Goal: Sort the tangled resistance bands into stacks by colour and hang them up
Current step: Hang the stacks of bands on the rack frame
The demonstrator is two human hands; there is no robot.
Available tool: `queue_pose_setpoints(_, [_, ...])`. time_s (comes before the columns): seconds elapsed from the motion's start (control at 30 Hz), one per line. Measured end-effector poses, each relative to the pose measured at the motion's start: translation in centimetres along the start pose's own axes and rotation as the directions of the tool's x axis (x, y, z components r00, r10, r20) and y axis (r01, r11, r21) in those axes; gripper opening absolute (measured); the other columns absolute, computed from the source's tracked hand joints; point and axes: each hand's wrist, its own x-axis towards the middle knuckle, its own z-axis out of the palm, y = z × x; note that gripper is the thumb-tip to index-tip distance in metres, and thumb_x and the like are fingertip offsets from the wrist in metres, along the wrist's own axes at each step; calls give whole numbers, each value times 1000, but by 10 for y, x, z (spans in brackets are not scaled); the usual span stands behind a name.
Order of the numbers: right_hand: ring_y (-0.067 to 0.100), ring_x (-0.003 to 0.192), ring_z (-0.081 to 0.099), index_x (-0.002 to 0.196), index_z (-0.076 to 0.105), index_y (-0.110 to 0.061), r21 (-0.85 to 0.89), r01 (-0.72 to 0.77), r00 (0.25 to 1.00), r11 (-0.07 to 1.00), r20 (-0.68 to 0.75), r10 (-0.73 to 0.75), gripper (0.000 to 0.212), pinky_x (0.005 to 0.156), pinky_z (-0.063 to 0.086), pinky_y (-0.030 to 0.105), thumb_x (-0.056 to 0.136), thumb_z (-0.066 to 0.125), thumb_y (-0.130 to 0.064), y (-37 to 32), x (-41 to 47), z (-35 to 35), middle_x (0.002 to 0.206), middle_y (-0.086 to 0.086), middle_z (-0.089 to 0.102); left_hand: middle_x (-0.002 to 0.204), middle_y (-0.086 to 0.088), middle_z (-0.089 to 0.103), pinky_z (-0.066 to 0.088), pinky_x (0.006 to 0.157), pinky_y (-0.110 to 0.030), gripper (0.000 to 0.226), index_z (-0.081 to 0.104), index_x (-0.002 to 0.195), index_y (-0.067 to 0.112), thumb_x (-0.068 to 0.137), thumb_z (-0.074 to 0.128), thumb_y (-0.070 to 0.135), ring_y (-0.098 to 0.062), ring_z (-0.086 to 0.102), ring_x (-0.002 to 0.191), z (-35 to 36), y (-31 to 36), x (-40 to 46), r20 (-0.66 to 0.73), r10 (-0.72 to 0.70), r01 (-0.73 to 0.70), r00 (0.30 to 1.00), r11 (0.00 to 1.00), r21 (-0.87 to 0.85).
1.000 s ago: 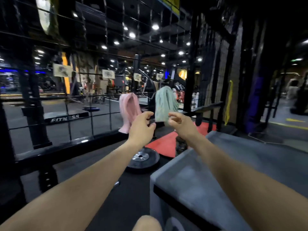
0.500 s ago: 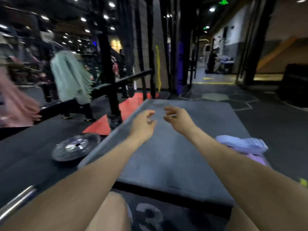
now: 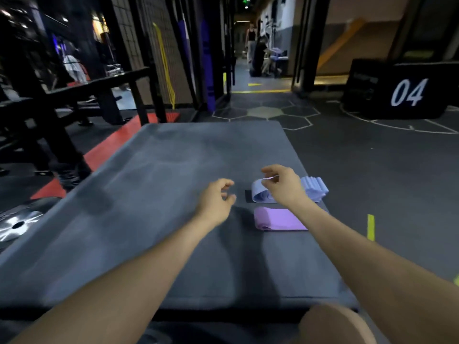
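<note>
The right hand (image 3: 283,187) pinches the top lavender resistance band (image 3: 259,191) of the stack on the grey surface (image 3: 154,194), beside the pink band stack (image 3: 278,219), while the left hand (image 3: 216,202) hovers, fingers loosely curled, empty.

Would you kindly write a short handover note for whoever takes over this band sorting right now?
Left hand: loosely curled over the grey mat, holding nothing.
Right hand: pinching the top band of the pale blue stack.
Pink-purple stack: flat on the mat, nearer the person.
Done: two colour stacks sorted on the mat.
Left: hang up both stacks.
</note>
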Motion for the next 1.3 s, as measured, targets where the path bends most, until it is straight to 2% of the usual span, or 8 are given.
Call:
queue_pose_setpoints(0.17, [24, 101, 60, 120, 60, -6, -126, -26, 1000, 992, -18, 24, 32, 86, 41, 25, 88, 57, -5, 36, 14, -14, 116, 9, 63, 125, -7, 58, 46, 93, -29, 37, 57, 122, 10, 86, 63, 9, -22, 59, 104, 32, 1, 23, 46, 8, -10, 999, 999, 38])
queue_pose_setpoints(0.3, [23, 104, 60, 114, 65, -6, -183, -24, 999, 983, 23, 28, 28, 90, 46, 28, 87, 57, -5, 51, 12, -19, 113, 8, 67, 120, -7, 58, 45, 87, -24, 36, 59, 118, 10, 83, 66, 9, -19, 60, 97, 52, 7, 33, 47, 15, -17, 999, 999, 32])
queue_pose_setpoints(0.53, [24, 93, 62, 95, 71, -6, -237, 99, 983, 966, 175, -58, 15, 83, 46, 28, 82, 65, -8, 60, -11, -23, 101, 9, 66, 97, 3, 53, 40, 79, -16, 17, 64, 95, 12, 79, 70, 10, -11, 55, 88, 74, 4, 18, 94, 55, -60, 994, 997, 55])
queue_pose_setpoints(0.73, [18, 103, 51, 109, 66, -12, -210, 189, 949, 959, 288, -124, 37, 83, 36, 21, 75, 76, -24, 57, -32, -14, 109, 6, 59, 95, 1, 57, 44, 81, -19, 10, 65, 92, 12, 83, 68, 12, -11, 57, 84, 65, -4, 3, 72, 71, -72, 995, 997, 20])
queue_pose_setpoints(0.87, [20, 112, 43, 122, 56, -16, -246, 260, 918, 934, 363, -160, 56, 91, 35, 26, 71, 78, -24, 52, -39, -1, 117, 5, 51, 103, -5, 66, 45, 81, -19, 11, 64, 92, 13, 84, 64, 5, -12, 63, 88, 62, -12, -8, 98, 55, -52, 994, 998, -35])
queue_pose_setpoints(1.0, [22, 110, 46, 120, 58, -16, -277, 275, 923, 921, 344, -172, 48, 93, 39, 33, 75, 75, -22, 52, -40, 5, 115, 6, 50, 104, -4, 70, 49, 88, -26, 15, 65, 96, 13, 85, 62, 3, -17, 66, 96, 61, -14, -13, 134, 30, -22, 991, 998, -63])
queue_pose_setpoints(1.13, [21, 106, 48, 122, 60, -16, -256, 283, 917, 924, 354, -182, 46, 89, 39, 29, 78, 73, -21, 51, -37, 5, 113, 7, 51, 101, -1, 70, 50, 89, -29, 16, 65, 98, 14, 86, 61, 4, -17, 66, 96, 61, -14, -14, 152, 18, -5, 988, 997, -83])
queue_pose_setpoints(1.3, [19, 97, 50, 119, 62, -15, -244, 307, 911, 920, 353, -211, 41, 72, 30, 20, 79, 72, -21, 53, -33, 2, 108, 8, 54, 99, 0, 69, 52, 90, -32, 19, 65, 95, 16, 87, 58, 0, -20, 67, 92, 62, -13, -15, 164, 15, 1, 986, 995, -98])
